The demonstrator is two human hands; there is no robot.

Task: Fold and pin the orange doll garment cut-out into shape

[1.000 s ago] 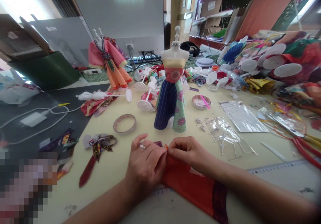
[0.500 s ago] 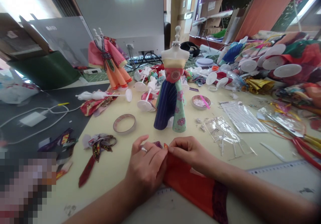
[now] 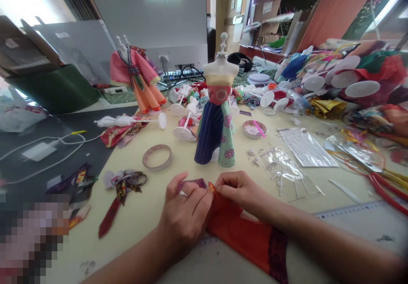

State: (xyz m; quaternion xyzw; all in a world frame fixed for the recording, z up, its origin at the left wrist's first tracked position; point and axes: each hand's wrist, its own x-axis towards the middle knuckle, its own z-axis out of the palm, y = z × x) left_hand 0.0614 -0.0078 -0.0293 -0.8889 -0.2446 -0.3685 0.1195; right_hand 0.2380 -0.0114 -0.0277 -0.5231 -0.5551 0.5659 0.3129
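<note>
A red-orange cloth (image 3: 239,229) with a dark purple patterned border lies across the ruled board near the front. My left hand (image 3: 188,207), with a ring on one finger, is closed on its upper left part, and a bit of purple patterned trim shows above the fingers. My right hand (image 3: 234,188) pinches the cloth's upper edge beside a small orange-yellow piece. The two hands nearly touch. Just beyond them stands a white doll torso (image 3: 221,69) in a red top with blue striped and green floral skirt panels.
A tape roll (image 3: 157,156) and fabric scraps (image 3: 123,186) lie to the left. A small dish (image 3: 254,129), bead packets (image 3: 282,171) and red-handled scissors (image 3: 382,186) are at the right. Another dressed doll (image 3: 137,76) stands before the monitor (image 3: 153,25).
More of the purple trim and the orange-yellow piece shows between my hands. Both hands keep their hold on the cloth, and the whole view has shifted slightly.
</note>
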